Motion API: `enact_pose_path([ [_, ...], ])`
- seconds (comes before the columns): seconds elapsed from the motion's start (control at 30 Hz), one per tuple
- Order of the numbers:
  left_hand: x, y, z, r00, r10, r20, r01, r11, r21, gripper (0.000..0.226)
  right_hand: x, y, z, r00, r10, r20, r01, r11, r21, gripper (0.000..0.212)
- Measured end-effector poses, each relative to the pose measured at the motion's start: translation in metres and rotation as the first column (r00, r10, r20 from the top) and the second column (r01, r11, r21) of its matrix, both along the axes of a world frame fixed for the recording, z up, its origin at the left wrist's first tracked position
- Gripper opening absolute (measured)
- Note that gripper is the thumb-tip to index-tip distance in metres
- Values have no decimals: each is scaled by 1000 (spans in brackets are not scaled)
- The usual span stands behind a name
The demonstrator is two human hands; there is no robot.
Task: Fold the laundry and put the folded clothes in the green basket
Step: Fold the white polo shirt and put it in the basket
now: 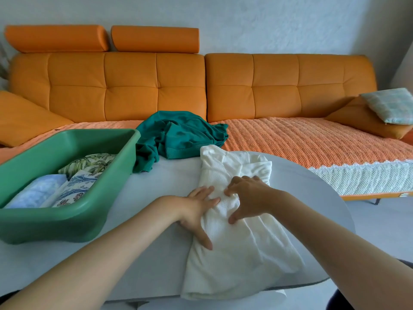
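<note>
Hands meet on a white ribbed garment (241, 253) lying on the white table (156, 175), right of the green basket (67, 222). Its long axis runs from the near table edge away toward the sofa (134, 86), the far end leaning slightly toward the basket. The left hand (196, 211) presses flat on it, fingers straight and spread. The right hand (248, 200) has bent fingers pinching cloth against the thumb. A crumpled teal garment (178, 135) lies just beyond the basket's far right corner. 3 folded pieces (73, 189) lie inside the basket.

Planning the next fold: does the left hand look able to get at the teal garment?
Probably yes: the teal garment lies uncovered beyond the left hand, which presses the white garment; bare table between, green basket off to the side.
</note>
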State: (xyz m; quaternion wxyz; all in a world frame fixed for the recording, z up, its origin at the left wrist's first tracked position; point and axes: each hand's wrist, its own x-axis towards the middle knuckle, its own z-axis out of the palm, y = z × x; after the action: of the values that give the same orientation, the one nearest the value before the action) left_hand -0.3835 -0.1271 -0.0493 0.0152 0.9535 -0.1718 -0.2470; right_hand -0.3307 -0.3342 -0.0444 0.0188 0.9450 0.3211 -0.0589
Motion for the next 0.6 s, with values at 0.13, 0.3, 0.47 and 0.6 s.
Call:
enact_pose_path([
  [0.13,21,6,17,994,109,-7,-109,975,-193,74,11,12,9,996,-32,77,21,991,135,36],
  [0.3,72,8,8,850,324,415,-107,877,-468,22,51,42,6,969,-93,231,48,979,197,25],
  [0.47,104,0,-15,867,321,380,-98,859,-502,59,105,64,1,989,-130,72,105,955,276,49],
  [0.6,117,8,-22,953,236,192,-141,903,-406,97,149,64,-22,991,-63,-117,63,998,-6,52],
])
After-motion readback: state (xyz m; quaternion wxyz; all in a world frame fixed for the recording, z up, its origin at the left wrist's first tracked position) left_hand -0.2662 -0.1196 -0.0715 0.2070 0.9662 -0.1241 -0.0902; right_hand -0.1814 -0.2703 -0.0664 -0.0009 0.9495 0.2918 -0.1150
